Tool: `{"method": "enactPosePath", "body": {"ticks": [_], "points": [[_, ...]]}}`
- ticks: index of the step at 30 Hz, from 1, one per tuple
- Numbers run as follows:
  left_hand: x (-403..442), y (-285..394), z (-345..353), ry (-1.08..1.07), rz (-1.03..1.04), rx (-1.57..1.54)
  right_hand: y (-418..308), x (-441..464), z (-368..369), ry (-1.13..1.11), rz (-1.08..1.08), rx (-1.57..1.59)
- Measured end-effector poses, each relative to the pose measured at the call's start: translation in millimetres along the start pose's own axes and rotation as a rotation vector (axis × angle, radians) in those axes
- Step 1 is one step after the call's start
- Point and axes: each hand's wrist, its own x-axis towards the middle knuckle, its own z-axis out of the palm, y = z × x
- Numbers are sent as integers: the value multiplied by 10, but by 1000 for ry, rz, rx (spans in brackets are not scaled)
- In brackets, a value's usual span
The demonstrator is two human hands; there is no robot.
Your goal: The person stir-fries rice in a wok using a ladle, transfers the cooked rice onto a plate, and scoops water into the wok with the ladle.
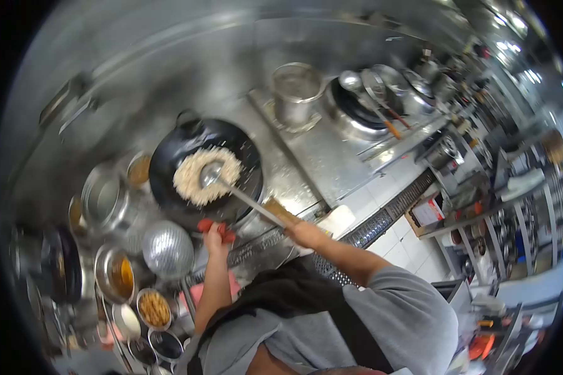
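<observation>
A black wok (247, 153) sits on the steel stove, with a mound of pale rice (191, 187) in its middle. My right hand (306, 235) is closed round the handle of a metal ladle (211, 174), whose bowl rests in the rice. At the wok's near rim, my left hand (214, 237) is closed on a folded red cloth (228, 236). The cloth and fingers hide whatever part of the wok they grip. A second wok handle (187, 119) stands up at the far rim.
Left of the wok are a steel pot (103, 199), a perforated strainer (167, 249), a bowl of orange liquid (116, 275) and a container of brown pieces (154, 309). To the right stand a tall steel pot (294, 100) and another burner with ladles (351, 81).
</observation>
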Motion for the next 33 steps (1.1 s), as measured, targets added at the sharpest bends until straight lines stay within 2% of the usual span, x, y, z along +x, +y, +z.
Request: {"method": "enactPosePath", "body": {"ticks": [2,3,4,5,6,7,9,13,15,20,22,26,28,29,31,33], "points": [[19,-17,-13,43,29,36,336,-29,88,-80,-2,-153],[29,-17,-17,37,35,0,811,27,378,38,-107,-197],[60,-33,-39,93,29,23,437,-51,-193,112,-143,-95],[78,-43,-131,47,46,51,334,-16,-430,66,-52,-38],[-45,82,-30,98,26,110,293,45,-528,56,-57,-64],[94,-31,-173,43,-5,108,262,139,-580,64,-54,-100],[159,-101,-181,96,74,104,145,451,-559,64,-42,-52],[132,-76,-182,124,41,92,-497,1009,-424,21,102,49],[172,-85,-194,110,34,114,-619,1109,-294,72,-8,360],[141,-65,-171,138,75,144,-208,625,-322,-101,-173,170],[87,-26,-122,149,70,136,187,280,-441,-45,-230,131],[58,8,-72,169,42,113,740,-21,-644,-42,-123,70],[100,-28,-65,197,66,93,642,-16,-806,56,-79,97],[123,-4,-114,143,-25,112,638,-58,-895,43,-78,100],[113,-12,-132,135,-5,106,579,-192,-1098,50,-28,85],[-608,73,191,206,8,47,484,-573,-1605,-37,-28,-18]]}}
